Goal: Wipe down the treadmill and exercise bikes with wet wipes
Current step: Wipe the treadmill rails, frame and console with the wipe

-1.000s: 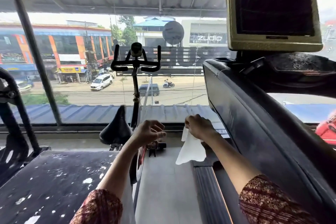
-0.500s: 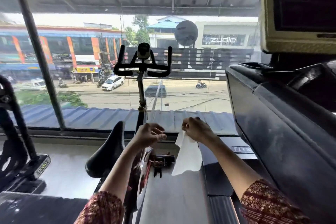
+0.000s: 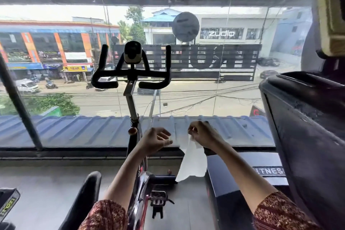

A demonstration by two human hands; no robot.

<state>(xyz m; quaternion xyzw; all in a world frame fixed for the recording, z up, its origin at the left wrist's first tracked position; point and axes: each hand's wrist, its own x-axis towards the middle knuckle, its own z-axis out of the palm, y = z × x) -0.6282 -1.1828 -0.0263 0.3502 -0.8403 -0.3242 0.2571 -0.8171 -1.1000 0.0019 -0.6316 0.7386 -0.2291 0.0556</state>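
Observation:
A white wet wipe [image 3: 192, 162] hangs down from my right hand [image 3: 203, 133], which pinches its top edge. My left hand [image 3: 155, 139] is held a little to the left of it, fingers loosely curled with nothing in them. Straight ahead stands a black exercise bike [image 3: 139, 183]; its handlebars [image 3: 130, 73] rise against the window and its saddle [image 3: 84, 198] is at lower left. The dark treadmill [image 3: 306, 136] fills the right side, with its console screen [image 3: 330, 11] at top right. Both hands hover above the gap between bike and treadmill.
A large glass window [image 3: 224, 99] spans the front, with a sill [image 3: 74, 152] below it. A slanted metal post [image 3: 18, 106] stands at left. Part of another machine [image 3: 8, 203] shows at bottom left. Grey floor [image 3: 46, 188] lies left of the bike.
My view has shifted left and forward, so the bike is now central and the treadmill sits further right. Both hands rose slightly with the wipe still hanging from the right one.

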